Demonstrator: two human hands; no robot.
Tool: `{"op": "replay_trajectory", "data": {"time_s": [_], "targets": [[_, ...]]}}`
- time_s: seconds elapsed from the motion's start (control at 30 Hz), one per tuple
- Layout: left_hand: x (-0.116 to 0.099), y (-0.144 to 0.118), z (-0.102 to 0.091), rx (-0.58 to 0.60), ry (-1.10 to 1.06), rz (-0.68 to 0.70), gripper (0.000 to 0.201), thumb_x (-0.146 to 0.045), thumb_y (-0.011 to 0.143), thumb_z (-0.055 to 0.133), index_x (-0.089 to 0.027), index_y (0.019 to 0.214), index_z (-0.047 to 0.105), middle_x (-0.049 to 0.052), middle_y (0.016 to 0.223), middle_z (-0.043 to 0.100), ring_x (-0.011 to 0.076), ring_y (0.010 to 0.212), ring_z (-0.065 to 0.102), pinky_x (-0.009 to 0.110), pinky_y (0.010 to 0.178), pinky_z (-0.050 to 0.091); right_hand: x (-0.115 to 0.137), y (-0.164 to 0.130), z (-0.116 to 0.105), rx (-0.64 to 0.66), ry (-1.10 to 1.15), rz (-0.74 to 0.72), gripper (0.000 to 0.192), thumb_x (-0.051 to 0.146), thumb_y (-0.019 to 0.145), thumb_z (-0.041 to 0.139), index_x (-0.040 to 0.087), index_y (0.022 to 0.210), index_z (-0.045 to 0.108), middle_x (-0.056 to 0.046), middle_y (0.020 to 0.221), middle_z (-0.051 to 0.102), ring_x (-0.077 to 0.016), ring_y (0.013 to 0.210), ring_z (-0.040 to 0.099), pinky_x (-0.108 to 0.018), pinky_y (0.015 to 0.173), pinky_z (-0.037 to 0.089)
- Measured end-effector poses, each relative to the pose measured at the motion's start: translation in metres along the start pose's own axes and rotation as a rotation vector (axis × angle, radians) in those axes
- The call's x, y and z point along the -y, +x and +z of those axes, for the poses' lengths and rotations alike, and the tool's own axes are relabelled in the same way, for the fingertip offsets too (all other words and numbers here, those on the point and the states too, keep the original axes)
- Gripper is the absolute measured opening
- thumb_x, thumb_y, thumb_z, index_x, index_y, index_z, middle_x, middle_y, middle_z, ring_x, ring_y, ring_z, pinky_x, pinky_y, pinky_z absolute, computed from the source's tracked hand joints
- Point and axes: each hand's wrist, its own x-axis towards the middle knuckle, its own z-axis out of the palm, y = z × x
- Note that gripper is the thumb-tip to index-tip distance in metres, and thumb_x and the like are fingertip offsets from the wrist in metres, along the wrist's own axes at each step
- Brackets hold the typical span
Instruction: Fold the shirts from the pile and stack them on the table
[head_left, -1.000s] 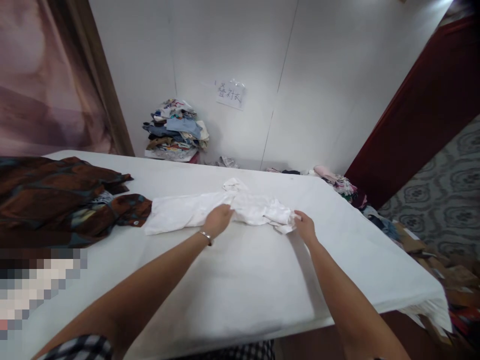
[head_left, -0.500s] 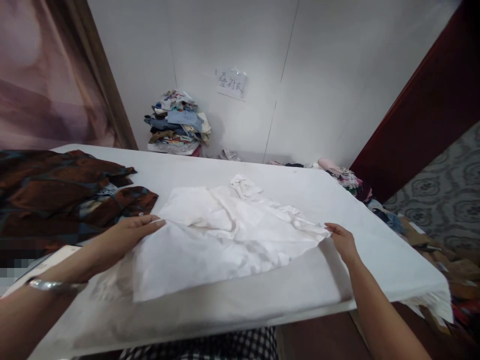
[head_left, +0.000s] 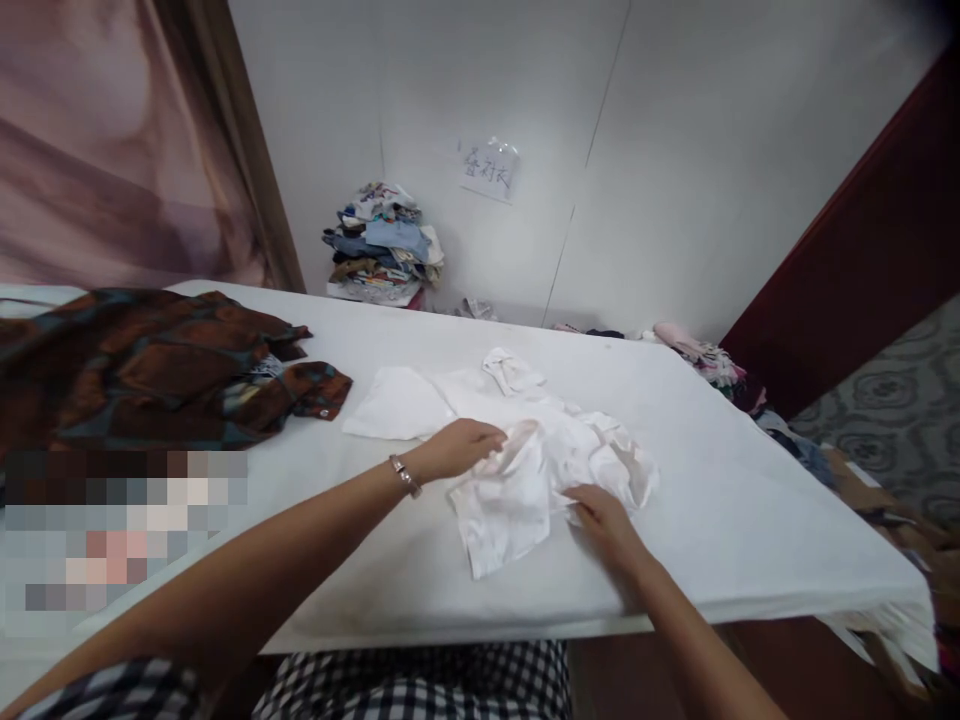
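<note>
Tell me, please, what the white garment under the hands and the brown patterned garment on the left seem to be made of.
The white garment looks like thin woven cloth, perhaps cotton: matte, with soft creases, bunched between the left hand and the right hand. The brown patterned garment looks like a smoother, slightly shiny fabric, possibly synthetic or silky; its folds catch faint light. Neither fibre can be confirmed.

**A clothes-sorting room**

Folded clothes are sitting in a pile (head_left: pixel 386 243) against the wall beyond the hands, a handwritten paper sign (head_left: pixel 491 168) is hanging above, and more garments (head_left: pixel 705 362) are lying on the floor beside the white table (head_left: pixel 750 520).
</note>
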Motion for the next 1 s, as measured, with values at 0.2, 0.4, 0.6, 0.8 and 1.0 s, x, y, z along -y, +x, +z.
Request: {"op": "replay_trajectory", "data": {"time_s": [0.2,0.4,0.6,0.8,1.0], "targets": [[0.081,0.026,-0.028,-0.107,0.444,-0.053,0.054,-0.013,0.082,0.043,-0.017,0.136,0.052,0.011,0.145,0.050,0.0228,0.135,0.043,0.040,0.112,0.034,-0.013,-0.017,-0.042,-0.301,0.289,0.334,0.034,0.045,0.077,0.059,0.019,0.095,0.071,-0.003,0.079,0.071,-0.0197,0.071,0.061,-0.028,0.064,0.048],[0.112,0.031,-0.042,0.022,0.544,-0.043,0.047,-0.017,0.075,0.054,-0.020,0.121,0.063,0.013,0.132,0.061,0.0294,0.128,0.050,0.053,0.110,0.032,-0.012,-0.020,-0.050,-0.383,0.251,0.381,0.038,0.046,0.076,0.056,0.019,0.099,0.070,-0.004,0.083,0.071,-0.0208,0.074,0.063,-0.028,0.065,0.050],[0.132,-0.024,-0.057,0.095,0.486,-0.028,0.071,-0.013,0.070,0.047,-0.025,0.140,0.049,0.007,0.152,0.041,0.0230,0.132,0.048,0.036,0.110,0.037,-0.012,-0.038,-0.049,-0.174,0.057,0.284,0.041,0.042,0.079,0.054,0.021,0.108,0.071,-0.007,0.104,0.073,-0.0252,0.090,0.067,-0.035,0.079,0.054],[0.131,-0.055,-0.051,-0.009,0.501,0.037,0.040,-0.026,0.084,0.044,-0.023,0.116,0.068,0.011,0.130,0.063,0.0269,0.114,0.061,0.043,0.100,0.046,-0.006,-0.038,-0.047,0.139,-0.218,0.112,0.053,0.032,0.072,0.064,0.027,0.124,0.066,-0.008,0.121,0.068,-0.0301,0.108,0.063,-0.043,0.094,0.050],[0.102,-0.075,-0.064,-0.277,0.362,0.105,0.037,-0.030,0.088,0.040,-0.023,0.110,0.068,0.008,0.113,0.071,0.0254,0.109,0.063,0.042,0.099,0.046,-0.019,-0.043,-0.070,-0.007,-0.227,0.062,0.035,0.030,0.077,0.054,0.030,0.105,0.075,-0.008,0.100,0.073,-0.0295,0.095,0.068,-0.042,0.082,0.055]]}}
